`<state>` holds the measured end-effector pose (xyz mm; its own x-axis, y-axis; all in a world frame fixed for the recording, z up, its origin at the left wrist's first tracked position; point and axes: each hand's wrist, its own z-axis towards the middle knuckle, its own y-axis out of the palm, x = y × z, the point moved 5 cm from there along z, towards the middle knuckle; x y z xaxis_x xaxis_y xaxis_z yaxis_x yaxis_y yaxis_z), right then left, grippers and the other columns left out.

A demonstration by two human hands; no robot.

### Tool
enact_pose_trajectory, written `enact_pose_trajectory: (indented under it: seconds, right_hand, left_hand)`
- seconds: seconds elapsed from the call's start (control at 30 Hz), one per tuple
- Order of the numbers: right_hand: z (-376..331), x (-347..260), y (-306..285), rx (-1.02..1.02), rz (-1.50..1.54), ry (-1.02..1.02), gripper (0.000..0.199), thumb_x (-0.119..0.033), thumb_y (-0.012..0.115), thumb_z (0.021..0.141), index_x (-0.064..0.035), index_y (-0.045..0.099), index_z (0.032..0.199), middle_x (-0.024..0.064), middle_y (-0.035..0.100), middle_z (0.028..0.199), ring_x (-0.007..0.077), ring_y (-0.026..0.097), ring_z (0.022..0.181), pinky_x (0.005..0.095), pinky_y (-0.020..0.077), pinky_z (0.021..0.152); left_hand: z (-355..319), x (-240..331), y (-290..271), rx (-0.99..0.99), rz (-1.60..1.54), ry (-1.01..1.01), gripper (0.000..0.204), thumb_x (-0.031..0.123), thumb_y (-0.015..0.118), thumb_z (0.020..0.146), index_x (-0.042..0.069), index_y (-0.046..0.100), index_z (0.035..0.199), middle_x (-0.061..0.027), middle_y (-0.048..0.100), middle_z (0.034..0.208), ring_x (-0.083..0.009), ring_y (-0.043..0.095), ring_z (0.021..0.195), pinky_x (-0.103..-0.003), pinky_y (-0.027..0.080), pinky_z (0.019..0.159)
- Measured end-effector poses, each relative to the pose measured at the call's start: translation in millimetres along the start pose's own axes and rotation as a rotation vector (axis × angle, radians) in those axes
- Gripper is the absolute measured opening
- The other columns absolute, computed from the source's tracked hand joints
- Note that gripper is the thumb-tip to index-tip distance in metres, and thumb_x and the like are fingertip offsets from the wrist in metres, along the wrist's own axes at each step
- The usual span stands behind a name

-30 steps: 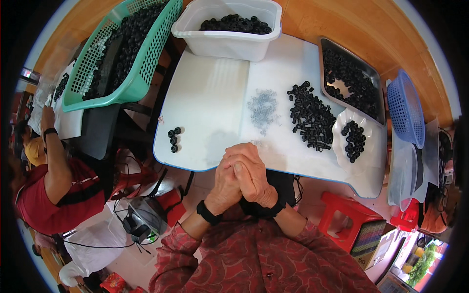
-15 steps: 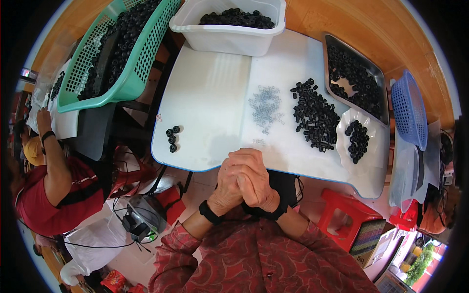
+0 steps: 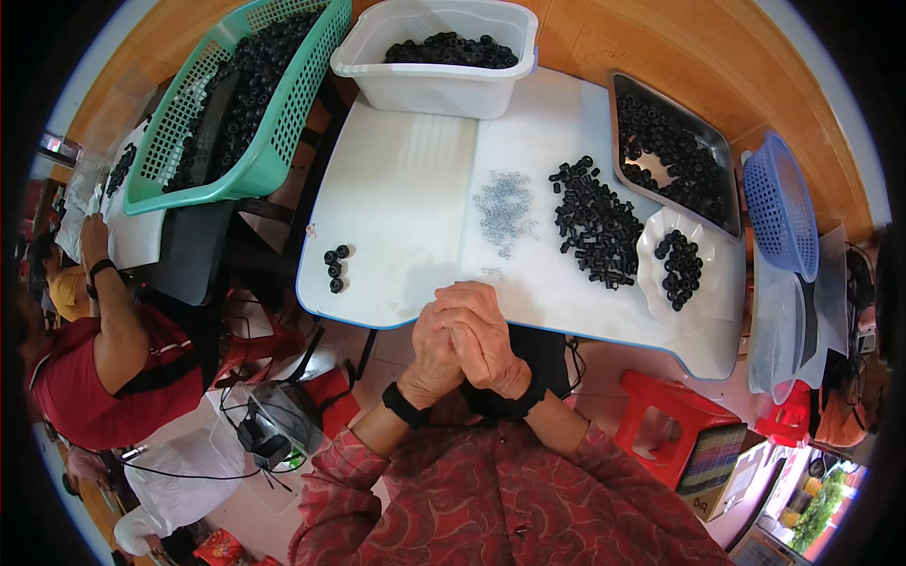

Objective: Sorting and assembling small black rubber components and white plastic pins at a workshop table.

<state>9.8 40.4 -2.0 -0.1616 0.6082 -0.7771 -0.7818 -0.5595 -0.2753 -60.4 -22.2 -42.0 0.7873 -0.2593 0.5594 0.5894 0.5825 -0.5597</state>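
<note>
My left hand [image 3: 432, 357] and my right hand [image 3: 486, 332] are clasped together just over the near edge of the white table [image 3: 387, 208]. Their fingers wrap round each other, so anything inside the grip is hidden. Beyond them lies a scatter of tiny clear pieces [image 3: 505, 208]. To its right is a heap of small black cylindrical parts [image 3: 596, 226]. A white scalloped dish [image 3: 651, 272] beside the heap holds black round parts. Several more black round parts [image 3: 335, 269] sit at the table's left.
A white tub [image 3: 429, 94] of black parts stands at the back, a metal tray [image 3: 618, 141] at the back right. Left is a green basket [image 3: 269, 184]; a blue basket [image 3: 779, 208] leans right. A red stool [image 3: 656, 434] stands below. Another person [image 3: 123, 354] works at left.
The view has shifted slightly, so the table and its contents sit a little differently in the picture. My hands stay clasped in the same place.
</note>
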Motion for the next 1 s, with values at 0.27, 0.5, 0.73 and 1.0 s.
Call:
enact_pose_trajectory:
  seconds: [0.27,0.5,0.73,1.0]
  right_hand:
    - [-1,-4,-28,0.226,0.037,0.232,0.023,-0.006,0.053,0.097,0.0031,0.063,0.115,0.0202,0.061,0.119,0.0338,0.060,0.108,0.0393,0.0469,0.098]
    - [-19,-1,-47,0.164,-0.061,0.322,0.027,0.005,0.066,0.091,0.0007,0.061,0.117,0.0140,0.063,0.111,0.0222,0.066,0.095,0.0309,0.0537,0.082]
    - [-16,-10,-46,0.190,-0.078,0.305,0.019,0.002,0.069,0.091,0.0000,0.066,0.110,0.0126,0.064,0.104,0.0201,0.066,0.089,0.0292,0.0536,0.077]
    - [-19,-16,-52,0.229,-0.071,0.331,0.014,0.001,0.065,0.095,0.0001,0.067,0.109,0.0119,0.064,0.102,0.0201,0.066,0.087,0.0285,0.0528,0.076]
  left_hand:
    - [30,18,-16,-0.110,0.226,-0.066,0.018,-0.004,0.068,0.079,-0.001,0.064,0.097,-0.0159,0.063,0.094,-0.0314,0.065,0.084,-0.040,0.054,0.071]
    - [27,0,-26,0.101,-0.733,-0.791,0.025,-0.004,0.058,0.097,-0.001,0.068,0.119,-0.0036,0.066,0.095,-0.0074,0.064,0.079,-0.022,0.055,0.071]
    - [23,7,-19,0.053,-0.976,-0.818,0.025,0.009,0.055,0.104,-0.003,0.066,0.123,-0.0065,0.069,0.090,-0.0105,0.066,0.079,-0.025,0.056,0.074]
    - [22,16,-18,0.036,-1.074,-0.831,0.030,0.014,0.049,0.107,-0.006,0.062,0.127,-0.0093,0.068,0.094,-0.0142,0.067,0.084,-0.029,0.057,0.078]
